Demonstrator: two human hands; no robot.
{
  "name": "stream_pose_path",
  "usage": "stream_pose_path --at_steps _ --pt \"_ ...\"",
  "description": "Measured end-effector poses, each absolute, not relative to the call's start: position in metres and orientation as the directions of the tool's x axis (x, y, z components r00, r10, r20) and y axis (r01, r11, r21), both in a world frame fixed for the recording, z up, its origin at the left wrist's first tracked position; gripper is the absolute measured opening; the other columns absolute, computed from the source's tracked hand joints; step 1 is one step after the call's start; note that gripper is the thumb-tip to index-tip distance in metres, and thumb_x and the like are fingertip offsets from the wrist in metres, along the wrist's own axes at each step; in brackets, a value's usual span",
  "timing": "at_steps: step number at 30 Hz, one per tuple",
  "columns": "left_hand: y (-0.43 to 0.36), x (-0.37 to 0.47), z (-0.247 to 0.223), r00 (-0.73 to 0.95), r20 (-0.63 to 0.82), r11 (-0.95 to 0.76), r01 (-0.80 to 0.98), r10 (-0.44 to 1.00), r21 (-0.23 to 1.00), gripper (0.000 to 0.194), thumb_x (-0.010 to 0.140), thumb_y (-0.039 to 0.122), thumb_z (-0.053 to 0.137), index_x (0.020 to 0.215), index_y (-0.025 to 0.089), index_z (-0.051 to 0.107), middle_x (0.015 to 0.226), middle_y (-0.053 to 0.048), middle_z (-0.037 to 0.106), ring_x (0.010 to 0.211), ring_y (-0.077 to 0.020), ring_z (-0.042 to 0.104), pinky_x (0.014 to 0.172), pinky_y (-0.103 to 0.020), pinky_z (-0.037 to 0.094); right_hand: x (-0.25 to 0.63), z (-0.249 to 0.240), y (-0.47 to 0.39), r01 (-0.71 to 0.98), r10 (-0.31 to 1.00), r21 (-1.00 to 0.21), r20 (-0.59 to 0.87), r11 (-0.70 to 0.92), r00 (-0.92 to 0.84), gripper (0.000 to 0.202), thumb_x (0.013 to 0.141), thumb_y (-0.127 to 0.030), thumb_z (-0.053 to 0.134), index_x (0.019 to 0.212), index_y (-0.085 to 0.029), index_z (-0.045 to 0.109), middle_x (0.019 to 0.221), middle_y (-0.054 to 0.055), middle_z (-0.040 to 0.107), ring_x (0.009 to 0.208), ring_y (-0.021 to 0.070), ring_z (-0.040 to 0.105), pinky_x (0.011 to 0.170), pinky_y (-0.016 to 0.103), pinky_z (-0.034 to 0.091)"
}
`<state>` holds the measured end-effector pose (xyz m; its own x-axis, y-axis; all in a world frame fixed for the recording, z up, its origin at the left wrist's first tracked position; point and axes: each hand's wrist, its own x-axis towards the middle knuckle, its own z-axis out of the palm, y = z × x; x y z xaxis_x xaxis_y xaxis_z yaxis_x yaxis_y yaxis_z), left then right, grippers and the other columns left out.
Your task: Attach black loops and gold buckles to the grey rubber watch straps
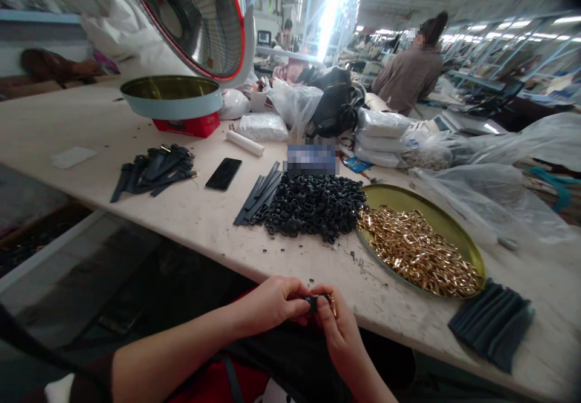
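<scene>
Close to the table's near edge, my left hand (285, 300) and my right hand (336, 321) meet over a short dark strap (312, 304). Fingers of both hands are closed on it. A bit of gold metal (333, 306) shows at my right fingers; its shape is mostly hidden. Beyond my hands lies a heap of small dark loops (318, 206), with flat dark strips (261, 194) at its left side. To the right, a round gold-coloured tray (454, 227) holds many gold metal buckle-like pieces (417, 249).
Dark strap pieces with metal ends (152, 170) lie left of a phone (223, 173). A round tin (172, 103) rests on a red box (186, 126) below a heater (195, 19). Folded dark strips (492, 324) lie at right. Behind are plastic bags (263, 126) and a person (408, 79).
</scene>
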<state>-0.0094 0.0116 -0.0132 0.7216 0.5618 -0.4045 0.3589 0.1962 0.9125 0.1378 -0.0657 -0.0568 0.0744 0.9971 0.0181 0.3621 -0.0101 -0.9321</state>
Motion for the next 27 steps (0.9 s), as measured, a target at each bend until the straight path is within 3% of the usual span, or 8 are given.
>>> stream_pose_path --at_steps 3,7,13,15,18,22,27 --pt "0.021 -0.007 -0.012 0.745 -0.432 0.113 0.44 0.508 0.891 0.022 0.077 0.027 0.043 0.076 0.012 0.06 0.066 -0.002 0.063 0.056 -0.0106 0.056 0.052 -0.018 0.042 0.138 -0.065 -0.06 0.369 0.98 -0.929 0.039 -0.037 0.197 0.026 0.089 -0.038 0.032 0.098 -0.02 0.048 0.072 0.001 0.059 0.062 0.0149 0.057 0.056 0.024 0.043" --pt "0.034 -0.006 -0.012 0.747 -0.418 -0.047 0.513 0.517 0.857 0.024 0.076 0.029 0.042 0.067 0.014 0.058 0.061 -0.001 0.06 0.053 -0.0107 0.054 0.049 -0.017 0.039 0.142 -0.072 -0.048 0.468 0.97 -0.883 0.148 0.042 0.192 0.027 0.087 -0.04 0.036 0.096 -0.021 0.052 0.081 0.004 0.063 0.07 0.0166 0.061 0.06 0.025 0.045" --pt "0.05 -0.006 -0.012 0.742 -0.501 0.093 0.519 0.444 0.85 0.019 0.072 0.032 0.049 0.07 0.015 0.058 0.058 0.002 0.055 0.049 -0.0095 0.051 0.045 -0.016 0.037 0.141 -0.078 -0.039 0.367 0.964 -0.93 0.064 -0.036 0.257 0.034 0.086 -0.047 0.035 0.094 -0.02 0.054 0.065 0.001 0.06 0.056 0.0155 0.057 0.053 0.024 0.044" --pt "0.058 -0.006 -0.009 0.747 -0.507 0.068 0.533 0.43 0.843 0.019 0.073 0.031 0.048 0.075 0.016 0.06 0.055 0.003 0.052 0.049 -0.0095 0.05 0.046 -0.016 0.035 0.141 -0.08 -0.037 0.347 0.96 -0.937 0.049 -0.051 0.274 0.036 0.085 -0.05 0.036 0.094 -0.02 0.054 0.065 0.002 0.061 0.057 0.0159 0.057 0.053 0.024 0.044" --pt "0.067 -0.003 -0.006 0.749 -0.457 -0.109 0.568 0.48 0.816 0.023 0.074 0.035 0.05 0.079 0.017 0.063 0.054 0.003 0.052 0.05 -0.0097 0.046 0.045 -0.017 0.03 0.14 -0.084 -0.034 0.33 0.941 -0.941 0.039 -0.079 0.337 0.039 0.084 -0.053 0.037 0.093 -0.02 0.055 0.071 0.003 0.064 0.062 0.0172 0.06 0.057 0.025 0.046" --pt "0.063 0.01 -0.014 0.74 -0.362 -0.328 0.606 0.567 0.725 0.027 0.078 0.036 0.046 0.072 0.017 0.065 0.058 0.001 0.056 0.051 -0.0103 0.043 0.044 -0.02 0.024 0.139 -0.089 -0.031 0.318 0.918 -0.944 0.052 -0.082 0.393 0.04 0.083 -0.054 0.037 0.094 -0.02 0.055 0.076 0.004 0.064 0.067 0.0176 0.061 0.06 0.026 0.047" --pt "0.07 0.021 -0.022 0.787 -0.267 -0.577 0.597 0.556 0.557 0.031 0.083 0.037 0.042 0.077 0.019 0.066 0.069 -0.003 0.064 0.059 -0.0146 0.053 0.048 -0.023 0.031 0.155 -0.089 -0.018 0.415 0.953 -0.908 0.073 -0.059 0.295 0.036 0.087 -0.047 0.033 0.096 -0.02 0.056 0.08 0.005 0.065 0.071 0.0184 0.061 0.061 0.027 0.048"
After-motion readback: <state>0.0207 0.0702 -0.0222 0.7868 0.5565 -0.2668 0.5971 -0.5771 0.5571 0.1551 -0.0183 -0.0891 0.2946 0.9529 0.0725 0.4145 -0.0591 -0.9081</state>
